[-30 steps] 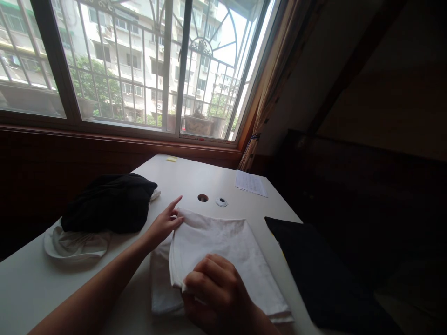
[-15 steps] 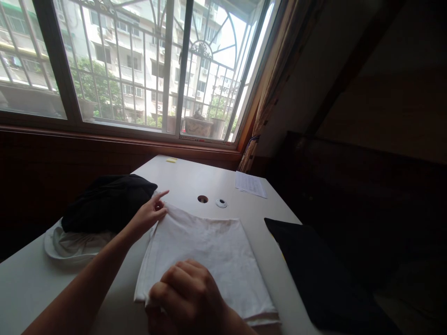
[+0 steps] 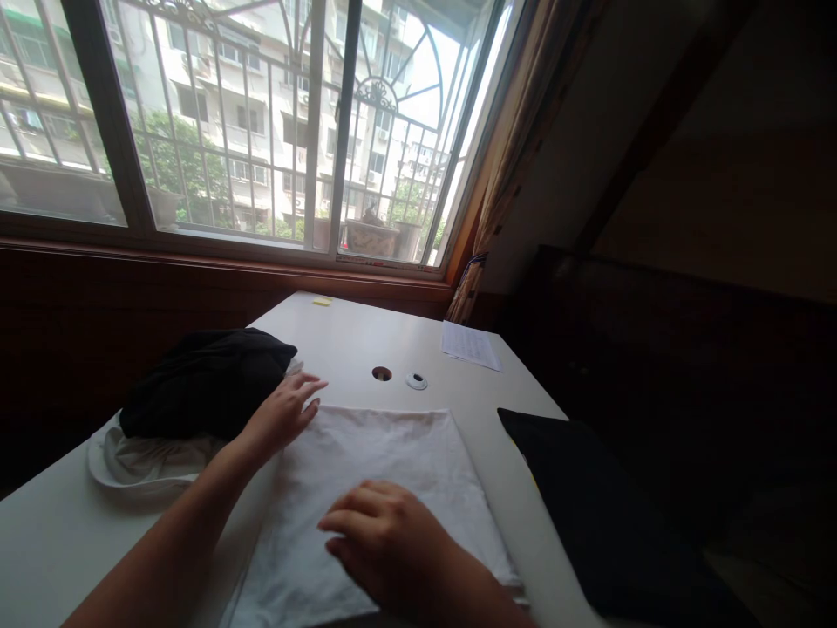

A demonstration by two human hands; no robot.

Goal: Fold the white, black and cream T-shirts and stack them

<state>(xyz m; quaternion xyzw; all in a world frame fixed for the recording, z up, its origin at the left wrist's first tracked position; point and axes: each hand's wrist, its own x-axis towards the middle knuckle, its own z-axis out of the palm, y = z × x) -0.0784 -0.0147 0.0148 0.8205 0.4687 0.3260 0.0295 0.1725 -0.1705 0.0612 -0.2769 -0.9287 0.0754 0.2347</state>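
Observation:
A white cloth [image 3: 405,453] lies spread on the white table [image 3: 353,336], its far edge nearly straight and its surface lightly wrinkled. My left hand [image 3: 288,408] is at the cloth's far left corner, fingers apart and holding nothing. Over the near middle of the cloth is my right hand [image 3: 392,536], its fingers curved and parted, with nothing visible between them. Whether it touches the cloth cannot be made out. The cloth's near edge is partly hidden by my right arm and the frame's bottom.
A black cloth heap [image 3: 202,379] lies on white fabric [image 3: 144,462] at the left. Dark folded fabric [image 3: 575,488] is at the right edge. Behind are papers [image 3: 471,345], a round hole [image 3: 382,374], a white ring-shaped cap [image 3: 417,381] and a yellow item [image 3: 322,301].
Both hands have let go of the white cloth. Its near left part now spreads further toward me. My right hand has moved right, and my left hand has opened.

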